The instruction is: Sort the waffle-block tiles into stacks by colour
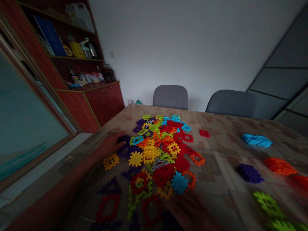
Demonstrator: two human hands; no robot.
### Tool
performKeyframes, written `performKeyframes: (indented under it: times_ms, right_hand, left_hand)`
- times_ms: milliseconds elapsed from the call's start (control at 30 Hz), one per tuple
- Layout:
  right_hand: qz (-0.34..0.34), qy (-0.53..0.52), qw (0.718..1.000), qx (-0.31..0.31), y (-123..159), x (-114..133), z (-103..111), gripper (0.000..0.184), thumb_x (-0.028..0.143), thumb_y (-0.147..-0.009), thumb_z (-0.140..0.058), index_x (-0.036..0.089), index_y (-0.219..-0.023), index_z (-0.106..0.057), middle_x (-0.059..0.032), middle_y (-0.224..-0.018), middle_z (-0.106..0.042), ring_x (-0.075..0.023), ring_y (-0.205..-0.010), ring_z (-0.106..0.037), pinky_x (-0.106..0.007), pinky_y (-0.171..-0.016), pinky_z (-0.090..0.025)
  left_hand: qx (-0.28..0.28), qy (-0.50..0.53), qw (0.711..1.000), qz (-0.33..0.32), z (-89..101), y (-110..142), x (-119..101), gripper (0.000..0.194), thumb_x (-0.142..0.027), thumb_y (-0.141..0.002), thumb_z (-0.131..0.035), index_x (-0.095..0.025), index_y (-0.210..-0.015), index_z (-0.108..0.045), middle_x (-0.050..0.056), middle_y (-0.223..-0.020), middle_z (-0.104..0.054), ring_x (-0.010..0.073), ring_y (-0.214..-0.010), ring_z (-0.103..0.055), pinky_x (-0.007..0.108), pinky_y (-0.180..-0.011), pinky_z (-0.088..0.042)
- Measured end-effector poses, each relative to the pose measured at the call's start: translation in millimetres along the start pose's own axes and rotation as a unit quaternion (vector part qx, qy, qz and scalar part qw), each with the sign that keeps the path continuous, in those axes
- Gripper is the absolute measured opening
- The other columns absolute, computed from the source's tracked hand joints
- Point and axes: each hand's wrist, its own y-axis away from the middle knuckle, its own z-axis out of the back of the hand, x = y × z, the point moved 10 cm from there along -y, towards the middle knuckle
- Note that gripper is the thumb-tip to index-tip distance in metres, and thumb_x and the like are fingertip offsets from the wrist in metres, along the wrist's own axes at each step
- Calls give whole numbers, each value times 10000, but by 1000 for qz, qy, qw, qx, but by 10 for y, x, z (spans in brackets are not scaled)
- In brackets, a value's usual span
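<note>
A heap of flat plastic interlocking building pieces in many colours is spread over the middle of the table. At the heap's left side is my left hand, its thumb and fingers around a purple building piece. Near that wrist lies an orange-yellow window piece. My right hand is low at the near edge of the heap, dark and blurred, close to a blue square piece and an amber window piece. Its fingertips are hard to make out, and something dark shows beneath it.
On the right stand separate groups by colour: blue pieces, orange pieces, a purple stack and green pieces. One red piece lies apart. Two grey chairs are behind the patterned table; a cabinet is at left.
</note>
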Motion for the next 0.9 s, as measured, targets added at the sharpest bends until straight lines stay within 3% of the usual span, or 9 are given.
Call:
performKeyframes:
  times_ms: [200, 300, 367, 500, 633, 767, 900]
  right_hand:
    - [-57, -57, 996, 30, -43, -98, 95, 641, 89, -845, -597, 234, -1456, -471, -96, -1305, -696, -276, -1166, -654, -435, -1063, -488]
    - [-95, -70, 993, 21, -53, -141, 197, 619, 24, -792, -559, 237, -1373, -550, -93, -1290, -697, -270, -1164, -645, -421, -1035, -496]
    - [-122, -83, 989, 3, -53, -170, 299, 596, 12, -799, -548, 242, -1349, -569, -83, -1265, -701, -260, -1155, -641, -407, -1009, -503]
    - [-161, -110, 980, -39, -28, -229, 493, 538, 18, -845, -510, 255, -1321, -584, -60, -1151, -726, -235, -1055, -660, -388, -913, -529]
    - [-208, -135, 967, -62, 29, -348, 576, 435, 62, -884, -493, 260, -1243, -638, -58, -1089, -726, -239, -1004, -662, -401, -855, -534]
    - [-229, -148, 958, -84, 58, -420, 625, 367, 106, -889, -507, 259, -1173, -681, -56, -1015, -738, -243, -950, -666, -414, -832, -526]
    - [-246, -149, 953, -91, 61, -455, 635, 322, 129, -891, -502, 253, -1108, -705, -60, -981, -744, -246, -898, -671, -422, -800, -518]
  left_hand:
    - [-40, 34, 999, -1, 163, 43, -310, 560, -530, -915, -653, -202, -1360, -570, 115, -1399, -608, 342, -1289, -565, 569, -1121, -392]
    - [-44, 75, 996, -24, 258, 116, -602, 578, -527, -891, -612, -230, -1384, -557, 84, -1382, -643, 346, -1319, -554, 512, -1147, -393]
    - [-18, 116, 992, -45, 225, 195, -863, 568, -482, -897, -604, -244, -1409, -532, 70, -1406, -634, 327, -1335, -549, 482, -1137, -416]
    - [110, 209, 966, -103, -101, 473, -1523, 504, -370, -903, -587, -269, -1394, -543, 43, -1387, -658, 246, -1219, -657, 363, -1000, -545]
    - [228, 264, 928, -130, -473, 834, -2046, 546, -281, -879, -673, -375, -1402, -551, -31, -1430, -624, 221, -1278, -613, 340, -1054, -498]
    - [258, 238, 929, -115, -707, 1041, -2193, 782, -308, -803, -822, -456, -1476, -453, -44, -1496, -558, 271, -1365, -520, 409, -1152, -390]
    - [267, 214, 933, -107, -825, 1145, -2216, 836, -344, -769, -864, -453, -1485, -444, -18, -1505, -547, 308, -1360, -512, 456, -1150, -385]
